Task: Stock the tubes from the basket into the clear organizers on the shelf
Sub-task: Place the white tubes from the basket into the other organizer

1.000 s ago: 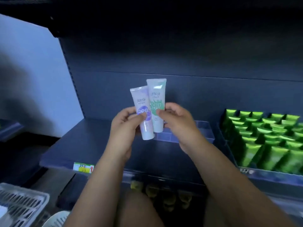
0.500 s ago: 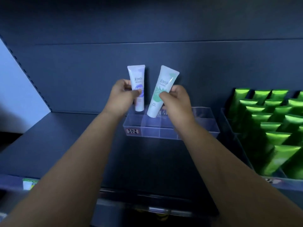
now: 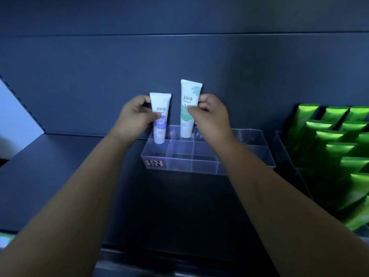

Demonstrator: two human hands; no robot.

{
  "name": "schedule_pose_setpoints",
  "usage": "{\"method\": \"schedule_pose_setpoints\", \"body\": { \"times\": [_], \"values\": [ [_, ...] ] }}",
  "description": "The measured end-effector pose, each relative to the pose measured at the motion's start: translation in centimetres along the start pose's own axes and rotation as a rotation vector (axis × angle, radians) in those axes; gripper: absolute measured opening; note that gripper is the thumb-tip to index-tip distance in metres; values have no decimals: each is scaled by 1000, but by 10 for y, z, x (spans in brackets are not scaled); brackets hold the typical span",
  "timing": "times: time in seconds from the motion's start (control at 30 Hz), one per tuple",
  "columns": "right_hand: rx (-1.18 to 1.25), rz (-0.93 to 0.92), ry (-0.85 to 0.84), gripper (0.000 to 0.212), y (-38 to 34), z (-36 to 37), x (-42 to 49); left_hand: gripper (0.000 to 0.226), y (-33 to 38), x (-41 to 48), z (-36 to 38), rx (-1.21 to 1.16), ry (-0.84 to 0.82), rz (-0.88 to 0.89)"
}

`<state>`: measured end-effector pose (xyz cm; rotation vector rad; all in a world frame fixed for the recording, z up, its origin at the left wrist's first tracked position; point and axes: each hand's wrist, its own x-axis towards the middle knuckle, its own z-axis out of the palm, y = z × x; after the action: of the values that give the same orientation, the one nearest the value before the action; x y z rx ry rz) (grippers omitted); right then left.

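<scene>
**Holding two tubes at the back row of the clear organizer**

Nearest the camera: two bare forearms come in from 7 and 5 o'clock and converge toward frame centre. Beneath them a dark front rail runs along the lip of the shelf, whose deck is dark blue-grey.

Mid-deck, just past centre: clear organizer, divided into a grid of small cells. A white paper label with handwritten characters sits on its front wall at the left corner. The cells in front of the tubes hold nothing visible.

At the organizer's rear row:
- Left hand grips the purple-label tube, thumb across the front and fingers curled behind. The tube is upright, cap end down inside the rear-left cell. Whether it touches the cell floor cannot be told.
- Right hand pinches the green-label tube by its right edge, thumb in front. This tube is upright and higher than its neighbour, with its cap end at the rim of the next cell toward 3 o'clock. Seated or not, cannot tell.
- The two tubes stand just beside each other, not touching.

At 3 o'clock of this organizer, close alongside: a second clear organizer packed with rows of glossy green tubes.

Farthest: dark back panel. A pale wall shows at 9 o'clock.
</scene>
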<state>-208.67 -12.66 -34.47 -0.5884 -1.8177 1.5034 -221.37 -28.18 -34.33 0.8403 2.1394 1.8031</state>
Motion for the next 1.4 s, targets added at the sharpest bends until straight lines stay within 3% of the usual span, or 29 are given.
{"method": "schedule_pose_setpoints", "body": {
  "times": [0.47, 0.63, 1.4],
  "values": [
    [-95, -35, -10, 19, 13, -3, 0, 23, -17, -1, 2, -18, 29, 48],
    [-66, -35, -13, 20, 13, -3, -2, 35, -16, 0, -2, -22, 60, 29],
    [-157, -46, 6, 21, 28, 1, 0, 31, -16, 6, 3, 77, 139, 20]
  ]
}}
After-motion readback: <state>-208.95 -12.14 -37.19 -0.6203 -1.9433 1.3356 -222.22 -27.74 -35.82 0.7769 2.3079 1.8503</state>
